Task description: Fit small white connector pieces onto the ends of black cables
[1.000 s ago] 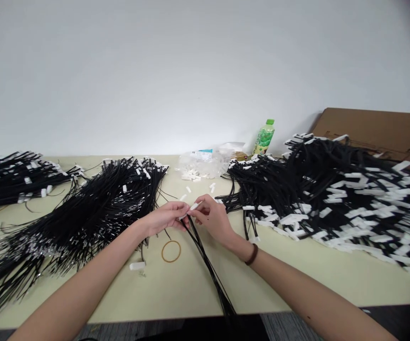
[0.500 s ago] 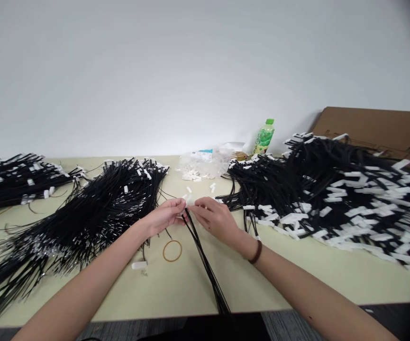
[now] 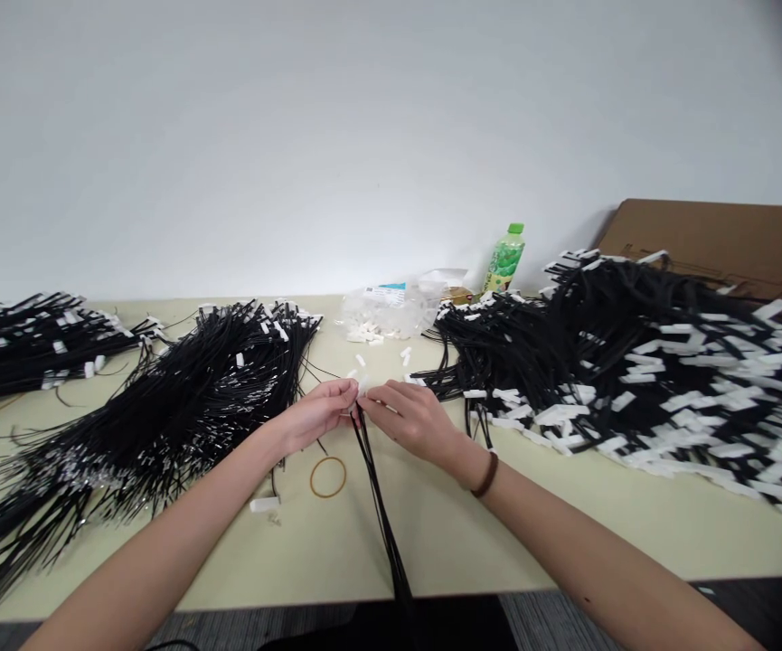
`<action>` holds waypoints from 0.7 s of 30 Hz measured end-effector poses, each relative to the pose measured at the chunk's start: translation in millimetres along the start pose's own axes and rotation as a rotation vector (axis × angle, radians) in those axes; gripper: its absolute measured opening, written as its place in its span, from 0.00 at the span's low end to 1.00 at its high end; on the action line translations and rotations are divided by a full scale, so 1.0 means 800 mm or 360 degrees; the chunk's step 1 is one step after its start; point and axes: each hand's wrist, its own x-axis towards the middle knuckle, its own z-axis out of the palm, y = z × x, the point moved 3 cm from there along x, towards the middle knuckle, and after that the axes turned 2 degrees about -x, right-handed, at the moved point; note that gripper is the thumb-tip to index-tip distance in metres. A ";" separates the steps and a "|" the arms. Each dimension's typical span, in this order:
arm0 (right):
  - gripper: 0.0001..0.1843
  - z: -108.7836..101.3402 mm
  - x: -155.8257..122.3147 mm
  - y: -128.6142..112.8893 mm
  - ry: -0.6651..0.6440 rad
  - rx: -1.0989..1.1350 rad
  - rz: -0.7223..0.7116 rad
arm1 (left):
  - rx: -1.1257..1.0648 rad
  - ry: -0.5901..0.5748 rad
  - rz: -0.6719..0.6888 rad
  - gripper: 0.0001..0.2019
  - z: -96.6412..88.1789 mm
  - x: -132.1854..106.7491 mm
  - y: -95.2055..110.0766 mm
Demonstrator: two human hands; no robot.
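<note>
My left hand (image 3: 315,414) and my right hand (image 3: 409,418) meet at the middle of the table, fingers pinched together around the top end of a thin bundle of black wires (image 3: 381,506). A small white connector (image 3: 362,387) shows between the fingertips. The bundle runs down from my hands to the table's front edge and off it. A dark band sits on my right wrist.
A large heap of black wires with white connectors (image 3: 641,362) fills the right side. Another heap (image 3: 180,398) lies left, a third (image 3: 24,339) at far left. A rubber band (image 3: 327,476), loose white connectors (image 3: 377,330), a plastic bag, a green bottle (image 3: 504,258) and cardboard (image 3: 722,244) lie around.
My hands have closed in on each other over the wire ends, and the white connector is now mostly hidden between the fingertips. The bundle's lower end has swung slightly left.
</note>
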 end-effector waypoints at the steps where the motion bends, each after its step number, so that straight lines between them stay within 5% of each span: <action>1: 0.08 -0.002 0.001 0.000 0.0004 -0.0024 -0.0031 | -0.0006 0.0003 0.0015 0.13 0.000 0.001 -0.001; 21: 0.07 -0.017 0.008 0.001 0.0057 -0.0100 -0.0194 | -0.0020 0.0010 0.0154 0.14 0.005 0.002 -0.005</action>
